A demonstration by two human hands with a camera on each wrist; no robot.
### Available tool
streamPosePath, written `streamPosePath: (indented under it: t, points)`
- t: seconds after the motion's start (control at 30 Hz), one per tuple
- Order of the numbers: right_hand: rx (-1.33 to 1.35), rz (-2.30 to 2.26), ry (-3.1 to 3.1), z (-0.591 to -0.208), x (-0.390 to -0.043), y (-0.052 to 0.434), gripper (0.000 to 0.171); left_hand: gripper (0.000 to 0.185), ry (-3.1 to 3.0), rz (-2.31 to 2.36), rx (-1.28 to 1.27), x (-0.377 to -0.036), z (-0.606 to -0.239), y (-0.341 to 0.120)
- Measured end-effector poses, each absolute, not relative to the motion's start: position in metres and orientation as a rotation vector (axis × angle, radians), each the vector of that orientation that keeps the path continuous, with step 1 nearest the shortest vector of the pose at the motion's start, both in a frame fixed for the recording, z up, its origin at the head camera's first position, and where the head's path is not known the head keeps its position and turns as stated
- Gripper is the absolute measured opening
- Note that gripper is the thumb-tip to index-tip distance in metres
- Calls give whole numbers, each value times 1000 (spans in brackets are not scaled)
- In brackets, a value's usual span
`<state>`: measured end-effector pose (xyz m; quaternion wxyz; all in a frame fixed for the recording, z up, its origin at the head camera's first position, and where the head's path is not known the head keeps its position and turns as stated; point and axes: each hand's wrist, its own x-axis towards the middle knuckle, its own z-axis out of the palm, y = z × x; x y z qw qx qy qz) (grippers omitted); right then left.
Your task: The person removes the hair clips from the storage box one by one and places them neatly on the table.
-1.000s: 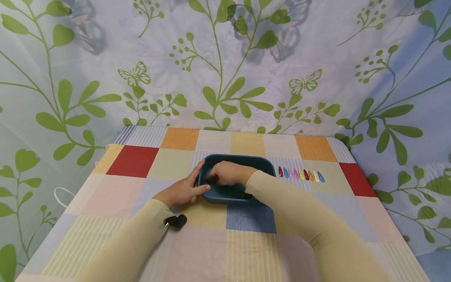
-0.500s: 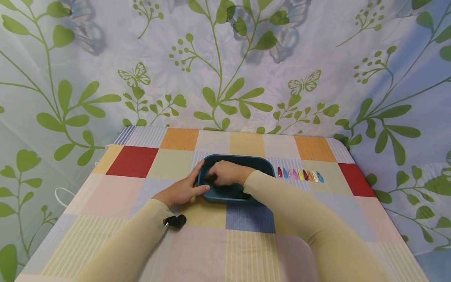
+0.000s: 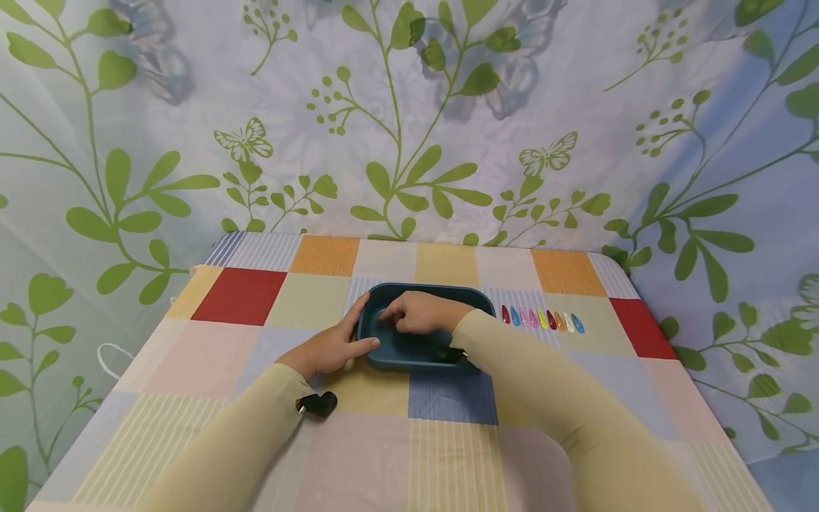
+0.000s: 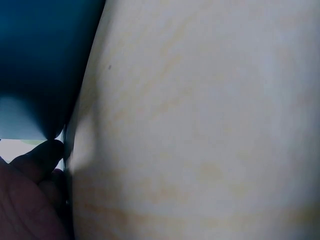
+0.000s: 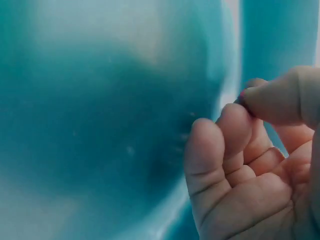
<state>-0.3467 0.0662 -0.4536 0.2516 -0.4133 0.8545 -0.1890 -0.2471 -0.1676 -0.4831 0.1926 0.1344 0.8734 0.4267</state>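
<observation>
Nearest the viewer, two arms in beige sleeves reach forward over the checked patchwork tablecloth (image 3: 448, 455), and a small black wrist-camera mount (image 3: 318, 404) sits under the left forearm. The left hand (image 3: 329, 346) lies flat against the near left corner of the dark teal rounded-rectangular plastic tray (image 3: 427, 291), fingers straight, thumb along its rim, steadying it. The right hand (image 3: 419, 313) is inside the tray, which stands at the middle of the table; in the right wrist view its fingers (image 5: 235, 132) are curled with the thumb and forefinger tips pressed together, and whether something tiny is pinched there I cannot tell. The tray looks light, stiff and smooth, likely to slide on the cloth, so its rim or corners seem the best places to grip. Just beside its right edge lies a row of small coloured teardrop-shaped snap hair clips (image 3: 542, 318): light, thin, springy, best pinched at the narrow end. Beyond hangs a leaf-and-butterfly printed curtain (image 3: 409, 128). No readable writing or brand shows.
</observation>
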Motion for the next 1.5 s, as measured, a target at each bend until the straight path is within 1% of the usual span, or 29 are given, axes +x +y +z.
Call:
streamPosePath:
  t: [0.17,0.37,0.47,0.8,1.07,1.27,1.5]
  points:
    - [-1000,-684,2297,-444,-345,81,44,96,2444,1208,367,-245,-483,-167]
    - [-987,-781,2372,-427,-344,102,41,96,2441,1224,366,-246,-485,-166]
    - [-926,-871,2415,-418,-343,117,43,96,2447,1221,364,-245,-485,-166]
    - [-630,-1072,2590,-396,-338,198,47,96,2452,1214,374,-242,-483,-165]
    - [-389,-1089,2681,-401,-337,270,48,96,2458,1197,393,-243,-485,-167]
    - [-278,-1109,2727,-413,-334,311,48,97,2455,1193,394,-245,-487,-167]
    - [-202,-1000,2779,-429,-330,361,47,94,2464,1184,387,-244,-485,-166]
